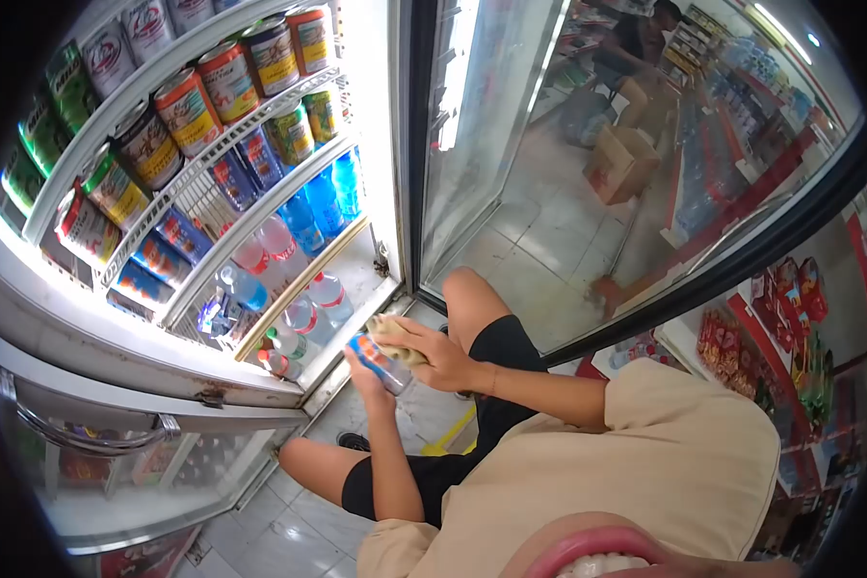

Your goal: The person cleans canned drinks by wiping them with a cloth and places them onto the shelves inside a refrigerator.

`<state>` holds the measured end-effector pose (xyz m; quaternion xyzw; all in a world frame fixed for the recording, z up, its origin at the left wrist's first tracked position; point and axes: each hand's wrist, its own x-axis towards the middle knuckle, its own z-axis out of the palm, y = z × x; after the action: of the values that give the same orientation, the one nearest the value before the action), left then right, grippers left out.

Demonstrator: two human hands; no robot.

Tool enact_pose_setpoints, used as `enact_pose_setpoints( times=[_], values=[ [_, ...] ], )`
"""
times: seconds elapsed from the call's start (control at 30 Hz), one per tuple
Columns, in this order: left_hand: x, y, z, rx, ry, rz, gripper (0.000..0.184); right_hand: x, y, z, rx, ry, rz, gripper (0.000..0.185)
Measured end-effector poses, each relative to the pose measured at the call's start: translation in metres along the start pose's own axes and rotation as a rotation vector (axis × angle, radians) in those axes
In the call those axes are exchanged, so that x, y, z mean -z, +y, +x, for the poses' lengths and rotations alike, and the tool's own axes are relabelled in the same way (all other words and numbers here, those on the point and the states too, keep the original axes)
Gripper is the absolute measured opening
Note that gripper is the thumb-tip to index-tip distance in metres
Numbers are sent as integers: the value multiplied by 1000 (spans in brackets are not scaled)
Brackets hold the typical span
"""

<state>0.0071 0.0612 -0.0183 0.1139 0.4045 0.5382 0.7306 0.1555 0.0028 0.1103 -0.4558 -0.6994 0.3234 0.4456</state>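
Observation:
In front of the open fridge, my left hand (366,378) is wrapped round a blue-and-orange drink can (391,374) with a silvery end, held tilted. My right hand (435,353) grips a crumpled beige cloth (395,339) at the can's upper side. The cloth appears to touch the can, and my fingers partly cover both. Both hands are above my knees, just outside the lower edge of the fridge (323,380).
Rows of cans (191,111) fill the fridge's wire shelves (197,197), with bottles (303,226) lower down. Glass doors stand open on the left (144,482) and right (520,183). Snack packets (727,352) hang at right. Through the glass are a cardboard box (621,164) and another person (631,58).

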Motion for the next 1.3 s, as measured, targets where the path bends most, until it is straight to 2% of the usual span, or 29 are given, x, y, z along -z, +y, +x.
enact_pose_setpoints(
  times=[0.03, 0.13, 0.17, 0.2, 0.23, 0.27, 0.3, 0.37, 0.43, 0.5, 0.53, 0.57, 0.63, 0.67, 0.77, 0.83, 0.87, 0.9, 0.97, 1.03, 1.07, 1.1, 1.13, 1.17, 1.2, 1.3],
  values=[
    [-15, -5, -10, 6, -17, -1, 56, -7, 10, 8, 3, 14, -1, 59],
    [-30, -14, -28, -38, 85, 28, 52, -22, 22, 16, 180, -236, -308, 62],
    [-16, -10, -18, 24, -19, -110, 50, -25, 23, 10, 177, -232, -303, 62],
    [7, -8, -7, 90, -110, -251, 49, -29, 20, 1, 122, -254, -198, 63],
    [40, -8, 12, 136, -226, -323, 56, -31, 16, -10, 66, -278, -93, 64],
    [44, 6, 14, 28, -59, -244, 55, -30, 7, -20, -109, -357, 50, 63],
    [39, 20, 12, -81, 101, -165, 55, -27, 3, -31, -111, -362, 49, 63],
    [38, 36, 8, -162, 196, -234, 55, -18, 2, -40, -50, -351, 54, 55],
    [38, 36, 1, -159, 174, -287, 56, -17, 1, -33, 13, -281, 17, 60],
    [31, 26, 1, -177, -15, -212, 56, -18, -6, -9, -35, -77, 36, 62],
    [14, 18, -2, -119, 15, -226, 54, -21, -5, 2, 18, -46, 20, 59],
    [4, 15, -11, -58, -31, -125, 53, -25, -1, 13, 14, -44, 22, 59],
    [1, -16, -14, -140, -20, -12, 56, -32, 12, 27, 176, -144, -188, 59],
    [6, -20, -8, -142, -23, -13, 56, -32, 14, 26, 95, -301, -190, 59],
    [28, -14, 8, -64, -91, -196, 54, -33, 9, 1, 64, -239, -13, 60],
    [32, 13, 4, -55, -34, -230, 55, -21, 12, -19, 6, -261, 33, 60],
    [22, 23, 5, -141, 131, -270, 57, -14, 14, -29, -48, -285, 85, 60],
    [24, 30, 7, -142, 131, -272, 57, -6, 13, -34, -100, -313, 136, 60],
    [32, 40, 4, -110, 139, -296, 57, 6, 15, -34, -196, -291, 204, 62],
    [19, 33, 1, -170, 221, -245, 56, 12, 15, -19, -383, -37, 367, 62],
    [15, 27, 0, -149, 192, -185, 55, 14, 17, -7, -243, -32, 248, 59],
    [10, 20, -2, -132, 162, -129, 54, 7, 20, 1, -238, -33, 250, 59],
    [2, 16, -10, -68, 67, -23, 53, -2, 26, 9, -82, -24, 83, 58],
    [-7, 5, -11, -16, -6, -88, 52, -12, 31, 14, 73, -13, -82, 56],
    [-12, -6, -16, -15, 15, -80, 54, -20, 32, 17, 74, -138, -63, 58],
    [-3, -3, -17, 21, 54, -103, 56, -39, 26, -4, 150, -73, -72, 59]
  ],
)
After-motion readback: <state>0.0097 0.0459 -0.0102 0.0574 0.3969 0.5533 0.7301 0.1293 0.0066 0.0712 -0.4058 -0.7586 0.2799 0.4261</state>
